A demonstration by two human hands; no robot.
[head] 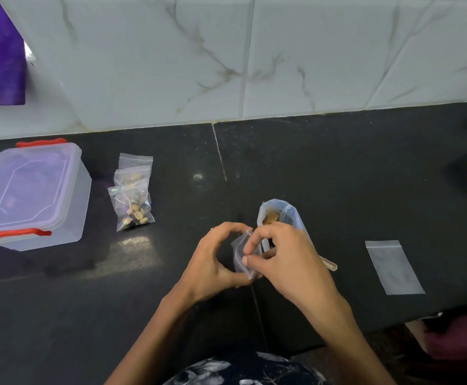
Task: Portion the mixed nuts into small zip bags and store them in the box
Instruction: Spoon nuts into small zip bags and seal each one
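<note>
Opening a small empty zip bag (242, 254) between both hands, above the dark countertop (338, 176) and just in front of the supply bag of nuts (278, 215). Left hand (213, 262) curled round the bag's left side, thumb and forefinger arched and pinching one lip near the top. Right hand (282, 257) pinching the other lip between thumb and fingertips, with what looks like a scoop handle (328, 263) tucked under the remaining fingers (hard to be sure, mostly hidden).

Best done by rolling the two lips in opposite directions rather than tugging outward; thin film probably stretches and slips before a zip seal lets go. Gripping close to the seal line, not lower on the pouch, for purchase. Once parted, keeping the left pinch on one lip so the mouth stays round for filling. Minding the supply bag standing open just behind the right hand: a knock from the knuckles could tip it and spill nuts.

Elsewhere: filled bags (132, 198) stacked near the box (29, 195), which sits at the far left with its lid on and red clips showing; one more flat empty bag (393, 266) lying well to the right. Storing not yet begun, judging by the filled bags outside the box.
</note>
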